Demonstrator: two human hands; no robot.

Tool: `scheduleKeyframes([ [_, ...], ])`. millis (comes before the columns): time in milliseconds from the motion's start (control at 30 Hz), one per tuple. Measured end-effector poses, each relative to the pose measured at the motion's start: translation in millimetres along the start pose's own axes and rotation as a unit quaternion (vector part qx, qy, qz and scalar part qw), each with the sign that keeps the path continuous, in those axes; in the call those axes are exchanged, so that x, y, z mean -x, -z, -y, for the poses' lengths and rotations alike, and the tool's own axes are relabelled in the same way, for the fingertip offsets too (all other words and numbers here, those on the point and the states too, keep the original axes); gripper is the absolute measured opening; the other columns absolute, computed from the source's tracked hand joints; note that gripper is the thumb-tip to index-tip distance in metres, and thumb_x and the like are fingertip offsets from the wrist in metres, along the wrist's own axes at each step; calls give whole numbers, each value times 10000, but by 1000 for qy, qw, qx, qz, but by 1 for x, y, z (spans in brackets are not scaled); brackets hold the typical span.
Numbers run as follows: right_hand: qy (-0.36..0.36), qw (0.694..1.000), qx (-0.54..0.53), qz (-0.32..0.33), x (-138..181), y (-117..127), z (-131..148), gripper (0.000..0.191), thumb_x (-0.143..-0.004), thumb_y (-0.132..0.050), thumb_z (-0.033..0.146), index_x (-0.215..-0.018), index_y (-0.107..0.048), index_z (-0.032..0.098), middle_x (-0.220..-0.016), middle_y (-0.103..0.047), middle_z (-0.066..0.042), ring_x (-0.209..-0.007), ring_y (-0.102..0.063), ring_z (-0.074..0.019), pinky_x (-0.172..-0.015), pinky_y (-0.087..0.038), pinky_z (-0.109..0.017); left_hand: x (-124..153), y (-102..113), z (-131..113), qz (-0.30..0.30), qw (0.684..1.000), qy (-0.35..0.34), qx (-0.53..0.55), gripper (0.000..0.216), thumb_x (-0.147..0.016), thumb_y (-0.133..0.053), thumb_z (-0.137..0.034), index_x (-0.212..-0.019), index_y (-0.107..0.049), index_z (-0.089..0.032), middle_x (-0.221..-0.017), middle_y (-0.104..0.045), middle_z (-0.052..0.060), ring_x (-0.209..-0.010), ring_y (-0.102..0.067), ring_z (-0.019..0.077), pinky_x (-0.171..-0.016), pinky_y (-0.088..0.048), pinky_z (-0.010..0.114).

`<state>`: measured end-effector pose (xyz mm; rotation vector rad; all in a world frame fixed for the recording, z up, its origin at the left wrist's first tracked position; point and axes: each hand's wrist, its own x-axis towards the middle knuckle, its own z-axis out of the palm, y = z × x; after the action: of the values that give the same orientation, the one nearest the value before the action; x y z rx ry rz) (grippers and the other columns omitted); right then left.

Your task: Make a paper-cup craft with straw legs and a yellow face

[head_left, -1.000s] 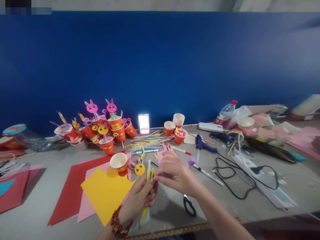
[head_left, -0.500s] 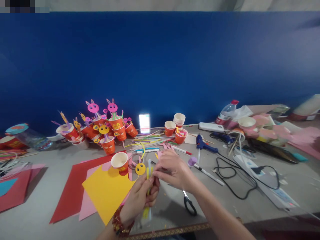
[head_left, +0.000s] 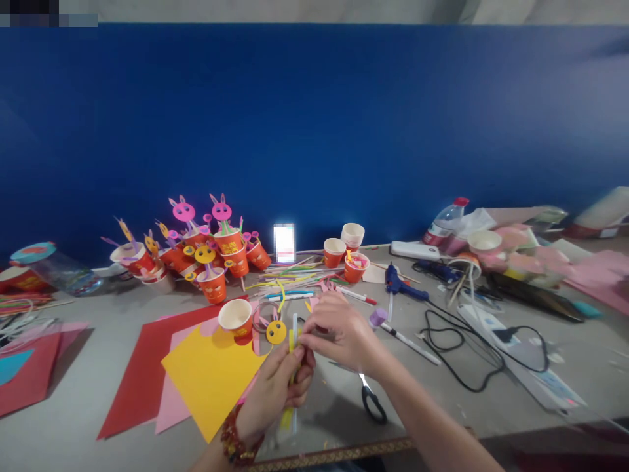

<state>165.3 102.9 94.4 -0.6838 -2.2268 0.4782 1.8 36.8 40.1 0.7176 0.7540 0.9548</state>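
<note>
My left hand (head_left: 285, 377) is closed around a clear rod (head_left: 295, 322), which looks like a glue stick and stands roughly upright, together with a fuzzy yellow pipe cleaner (head_left: 287, 418). Its lower end pokes out under the fist. My right hand (head_left: 339, 331) pinches at the yellow material beside the rod's upper part; the fingertips partly hide it. Just behind the left hand lies a yellow paper face with eyes (head_left: 276, 332) and pink ears. A red paper cup (head_left: 236, 320) stands to its left. Scissors (head_left: 372, 401) rest on the table beneath my right forearm.
Yellow, pink and red paper sheets (head_left: 211, 377) lie at left. Decorated red cups (head_left: 211, 285) crowd the back left. Pipe cleaners (head_left: 299, 275) are piled behind my hands. At right are a blue glue gun (head_left: 400, 283), its cable, a marker (head_left: 413, 344) and a power strip (head_left: 521, 367).
Very little differs. The fingers of my right hand have shifted slightly at the rod, while my left hand keeps its grip in the same place.
</note>
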Motion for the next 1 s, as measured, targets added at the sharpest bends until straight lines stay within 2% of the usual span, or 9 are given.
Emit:
scheduleKeyframes([
  [400,-24,995,91,-19,3,-4,7,298,-929,-641,419,-734,-624,195,-645,-621,-1,-709,-518,-186,-802,-345,-361,4,-1,1,3,1000,-18,-14,422,-818,-688,-566,-794,-552,-168,-564,-398,-94,-403,-213,16,-386,-155,163],
  [700,-26,995,94,-12,2,-6,9,293,-921,-645,442,-767,-639,194,-675,-625,-8,-757,-560,-201,-830,-360,-369,5,5,1,32,999,-10,-24,412,-847,-655,-566,-801,-557,-168,-556,-391,-96,-391,-206,16,-379,-146,165],
  [867,-56,998,20,-14,1,-5,10,195,-850,-740,374,-902,-670,200,-744,-619,-6,-812,-584,-214,-854,-408,-376,6,5,0,35,999,7,-14,413,-841,-660,-565,-794,-556,-168,-555,-398,-93,-384,-198,14,-374,-132,166],
  [1000,-69,984,-161,26,0,-3,5,221,-860,-728,309,-1050,-668,212,-1017,-688,-62,-1020,-608,-234,-941,-449,-390,11,2,-9,75,995,67,-7,418,-827,-672,-566,-779,-555,-168,-538,-387,-94,-377,-191,16,-369,-123,174],
])
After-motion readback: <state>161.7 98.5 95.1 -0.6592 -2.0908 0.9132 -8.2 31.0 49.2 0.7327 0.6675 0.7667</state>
